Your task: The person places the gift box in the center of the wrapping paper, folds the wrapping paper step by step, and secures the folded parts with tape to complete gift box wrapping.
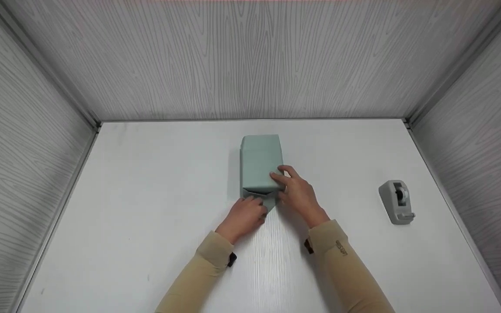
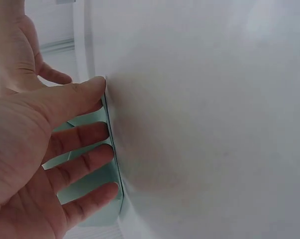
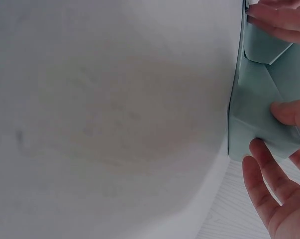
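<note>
A box (image 1: 260, 158) wrapped in pale green paper lies on the white table, its near end showing folded paper. My left hand (image 1: 242, 216) is at that near end, with thumb and index finger pinching the edge of a loose paper flap (image 1: 271, 202). In the left wrist view, the other fingers (image 2: 92, 159) of this hand lie along the flap's lower edge. My right hand (image 1: 299, 195) holds the near right corner of the box. Its thumb (image 3: 291, 112) presses on the folded end while the fingers reach round the side and top in the right wrist view.
A grey tape dispenser (image 1: 396, 202) with a roll in it stands on the right part of the table (image 1: 155, 187). Grey wood-grain panels (image 1: 250, 61) rise at the back and both sides.
</note>
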Motion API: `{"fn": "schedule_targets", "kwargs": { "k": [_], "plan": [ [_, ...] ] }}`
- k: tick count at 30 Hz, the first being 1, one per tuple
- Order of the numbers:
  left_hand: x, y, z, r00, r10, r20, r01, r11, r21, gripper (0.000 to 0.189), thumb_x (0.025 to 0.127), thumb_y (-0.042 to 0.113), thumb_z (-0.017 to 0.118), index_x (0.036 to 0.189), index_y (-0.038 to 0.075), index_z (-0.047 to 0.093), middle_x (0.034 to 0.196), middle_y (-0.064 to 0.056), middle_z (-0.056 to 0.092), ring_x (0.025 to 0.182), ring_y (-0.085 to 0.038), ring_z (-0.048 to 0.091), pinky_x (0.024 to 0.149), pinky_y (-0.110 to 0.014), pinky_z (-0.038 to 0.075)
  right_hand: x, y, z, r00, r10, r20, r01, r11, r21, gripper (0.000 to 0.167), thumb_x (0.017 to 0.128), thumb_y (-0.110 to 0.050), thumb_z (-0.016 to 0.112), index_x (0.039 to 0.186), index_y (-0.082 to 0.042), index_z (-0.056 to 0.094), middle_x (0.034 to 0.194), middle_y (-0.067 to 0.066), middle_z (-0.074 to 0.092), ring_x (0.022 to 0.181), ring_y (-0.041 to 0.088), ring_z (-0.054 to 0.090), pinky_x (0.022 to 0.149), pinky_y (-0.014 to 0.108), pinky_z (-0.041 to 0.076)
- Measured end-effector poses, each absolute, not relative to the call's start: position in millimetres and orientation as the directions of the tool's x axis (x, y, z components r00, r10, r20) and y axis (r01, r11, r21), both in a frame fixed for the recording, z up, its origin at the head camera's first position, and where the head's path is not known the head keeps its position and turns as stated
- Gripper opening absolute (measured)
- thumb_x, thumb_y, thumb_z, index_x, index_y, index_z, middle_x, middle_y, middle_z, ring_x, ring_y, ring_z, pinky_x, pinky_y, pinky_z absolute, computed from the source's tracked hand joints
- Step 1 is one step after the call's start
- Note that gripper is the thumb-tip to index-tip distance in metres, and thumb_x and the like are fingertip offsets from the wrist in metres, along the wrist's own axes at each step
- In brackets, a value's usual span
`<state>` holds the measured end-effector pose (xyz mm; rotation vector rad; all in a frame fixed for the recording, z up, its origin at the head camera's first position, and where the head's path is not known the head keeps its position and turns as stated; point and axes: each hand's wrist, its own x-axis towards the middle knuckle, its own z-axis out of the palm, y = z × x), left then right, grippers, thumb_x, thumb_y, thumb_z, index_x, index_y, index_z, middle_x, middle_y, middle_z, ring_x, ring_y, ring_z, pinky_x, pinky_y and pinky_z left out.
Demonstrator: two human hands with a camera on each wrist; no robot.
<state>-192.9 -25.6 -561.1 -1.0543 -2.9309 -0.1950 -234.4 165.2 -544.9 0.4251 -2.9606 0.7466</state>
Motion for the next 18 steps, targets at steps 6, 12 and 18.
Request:
{"fn": "schedule_targets", "kwargs": {
  "k": [6,12,18],
  "plan": [
    [-197.7,-21.4,-561.6,-0.768,0.635,0.083,0.64,0.763,0.09,0.01,0.094,0.024,0.068,0.096,0.018,0.076,0.099,-0.003,0.066,0.09,-0.023,0.061,0.074,-0.04,0.051,-234.6,165.3,-546.5,-0.955,-0.259,0.148,-0.298,0.841,-0.451,0.059,0.082,-0.001,0.076,0.135,-0.023,0.062,0.145,-0.004,0.044,0.078,0.015,0.058,0.062,0.032,0.048],
    [-200.4,-19.7,-563.6,-0.763,0.637,0.11,0.645,0.759,0.085,0.008,0.093,0.024,0.069,0.093,0.019,0.076,0.098,-0.002,0.065,0.089,-0.023,0.061,0.074,-0.039,0.052,-234.5,164.5,-547.7,-0.953,-0.259,0.158,-0.303,0.846,-0.44,0.058,0.082,-0.003,0.077,0.135,-0.023,0.063,0.144,-0.004,0.043,0.071,0.015,0.056,0.059,0.032,0.048],
    [-199.8,-19.7,-564.9,-0.759,0.638,0.129,0.649,0.758,0.07,0.01,0.094,0.024,0.068,0.095,0.018,0.076,0.099,-0.003,0.067,0.091,-0.023,0.062,0.076,-0.04,0.052,-234.3,164.1,-547.9,-0.955,-0.253,0.155,-0.296,0.849,-0.438,0.058,0.082,-0.004,0.078,0.134,-0.023,0.063,0.144,-0.005,0.043,0.072,0.015,0.056,0.06,0.032,0.048]
  ]
}}
